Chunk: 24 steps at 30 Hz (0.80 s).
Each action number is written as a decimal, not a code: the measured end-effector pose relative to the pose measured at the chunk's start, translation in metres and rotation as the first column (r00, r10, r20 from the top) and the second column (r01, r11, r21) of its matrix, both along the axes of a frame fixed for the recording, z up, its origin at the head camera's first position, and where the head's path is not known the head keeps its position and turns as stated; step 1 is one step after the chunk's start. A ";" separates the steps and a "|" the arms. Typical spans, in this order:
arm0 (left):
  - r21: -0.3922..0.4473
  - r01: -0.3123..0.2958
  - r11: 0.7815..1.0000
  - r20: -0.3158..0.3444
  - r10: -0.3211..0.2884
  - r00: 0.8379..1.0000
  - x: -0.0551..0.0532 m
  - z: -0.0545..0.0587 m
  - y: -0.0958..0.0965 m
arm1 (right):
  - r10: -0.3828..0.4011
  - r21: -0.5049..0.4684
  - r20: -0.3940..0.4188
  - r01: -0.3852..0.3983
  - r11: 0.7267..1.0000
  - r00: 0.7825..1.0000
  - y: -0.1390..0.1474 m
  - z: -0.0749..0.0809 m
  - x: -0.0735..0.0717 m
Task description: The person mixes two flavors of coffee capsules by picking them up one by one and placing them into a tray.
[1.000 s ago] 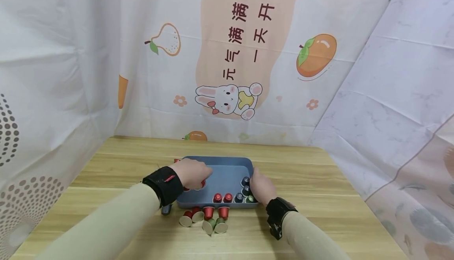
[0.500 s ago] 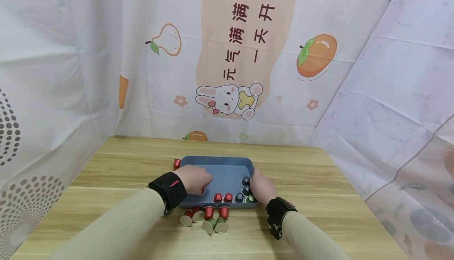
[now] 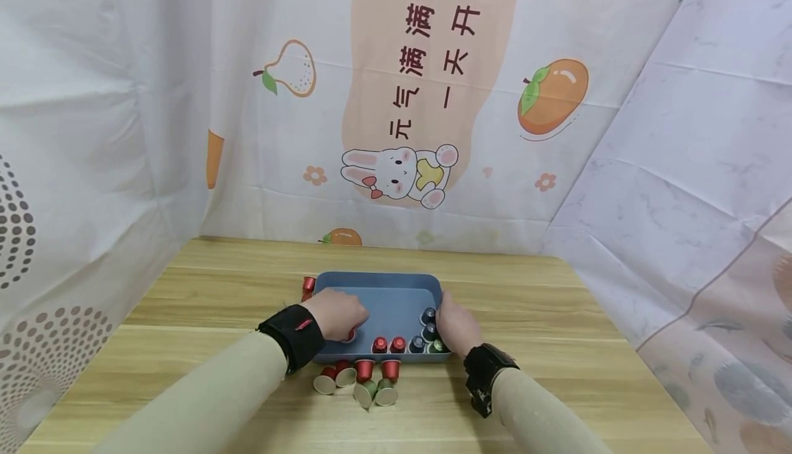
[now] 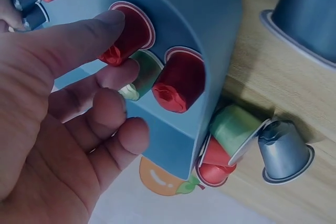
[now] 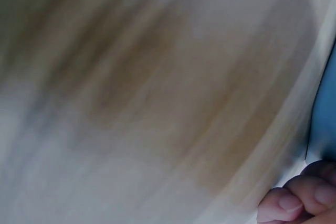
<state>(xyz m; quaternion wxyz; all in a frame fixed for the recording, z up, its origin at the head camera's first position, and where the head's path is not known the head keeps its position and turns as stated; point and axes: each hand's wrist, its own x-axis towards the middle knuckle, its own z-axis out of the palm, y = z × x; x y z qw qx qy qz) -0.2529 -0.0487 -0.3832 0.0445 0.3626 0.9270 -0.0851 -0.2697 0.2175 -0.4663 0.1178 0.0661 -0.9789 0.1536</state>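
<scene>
Inside the blue tray (image 3: 396,303), my left hand (image 3: 337,313) pinches a red coffee capsule (image 4: 135,34) between thumb and forefinger, low over the tray floor. A green capsule (image 4: 147,74) and another red capsule (image 4: 181,80) stand close beside it, near the tray's left wall. My right hand (image 3: 458,325) grips the tray's right wall, its fingers curled in the right wrist view. Along the near wall sit red capsules (image 3: 388,345); dark blue capsules (image 3: 429,333) and a green-topped capsule (image 3: 437,347) fill the near right corner. The left forearm hides the near left corner in the head view.
In front of the tray, several red capsules (image 3: 364,370) and green capsules (image 3: 386,393) lie on the wooden table (image 3: 532,344). Left of the tray are a red capsule (image 3: 309,284), a green capsule (image 4: 236,129) and blue capsules (image 4: 283,150). Printed curtains (image 3: 278,165) enclose the table.
My left hand has shifted slightly right and nearer within the tray, uncovering red capsules beyond its left wall. Over the last half second it barely moves. My right hand stays on the tray wall.
</scene>
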 end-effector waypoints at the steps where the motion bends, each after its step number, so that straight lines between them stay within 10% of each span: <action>1: -0.005 0.006 1.000 -0.008 -0.006 1.000 0.000 -0.001 0.000 | -0.001 -0.001 -0.001 0.001 1.000 1.000 0.000 0.000 0.000; 24: -0.034 0.066 0.997 -0.112 -0.069 0.991 -0.006 -0.013 -0.003 | -0.002 -0.006 -0.020 0.002 1.000 1.000 -0.001 0.003 0.001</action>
